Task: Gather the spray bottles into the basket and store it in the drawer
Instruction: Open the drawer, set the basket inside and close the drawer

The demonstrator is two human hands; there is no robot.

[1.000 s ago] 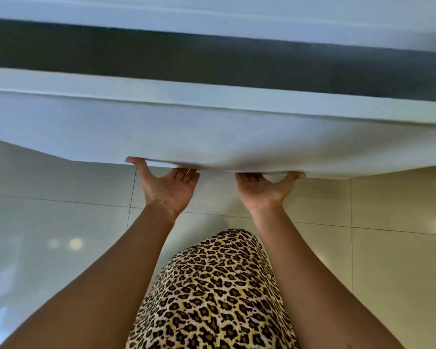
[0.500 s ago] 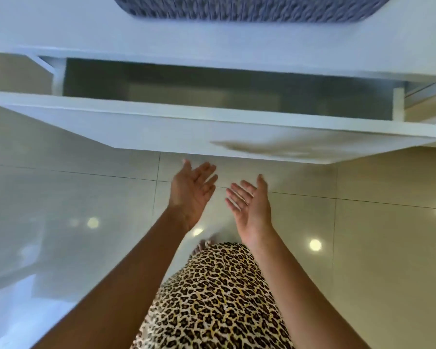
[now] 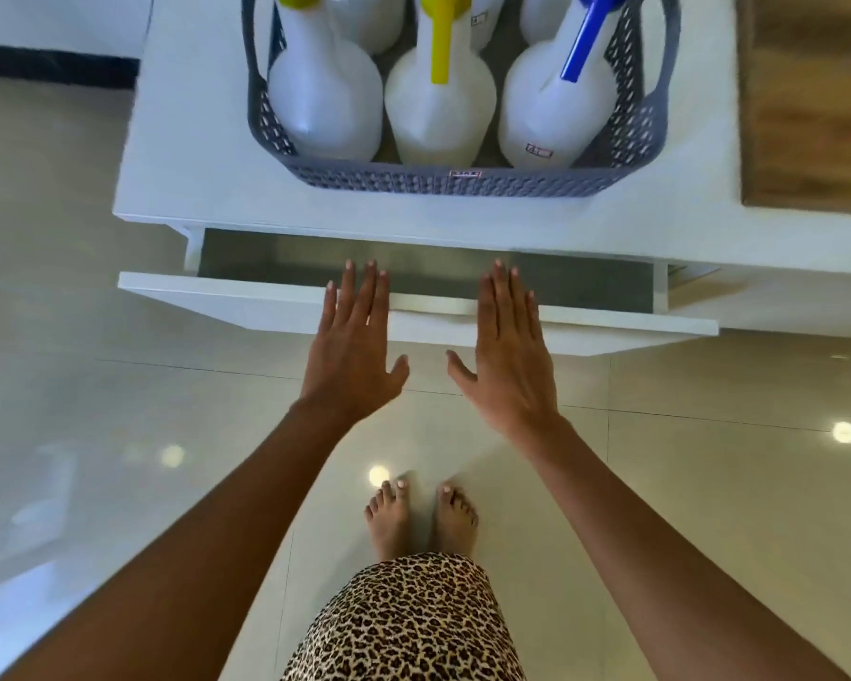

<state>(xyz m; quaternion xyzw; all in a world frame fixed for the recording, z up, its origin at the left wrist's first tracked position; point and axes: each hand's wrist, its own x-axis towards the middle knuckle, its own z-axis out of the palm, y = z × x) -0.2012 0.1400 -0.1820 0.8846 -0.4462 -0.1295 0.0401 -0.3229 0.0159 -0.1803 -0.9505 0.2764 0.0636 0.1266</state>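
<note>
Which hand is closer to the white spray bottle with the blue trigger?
Right. The right hand lies open over the drawer front, almost directly below the white spray bottle with the blue trigger in the basket; the left hand is further left, nearer the yellow-trigger bottles.

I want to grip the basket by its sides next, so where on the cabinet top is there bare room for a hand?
Bare white cabinet top lies left of the grey perforated plastic basket, and a narrower strip lies right of it, up to the wooden panel. Inside the basket it is crowded: white spray bottles stand packed together. Both open hands, left hand and right hand, hover over the open drawer.
</note>
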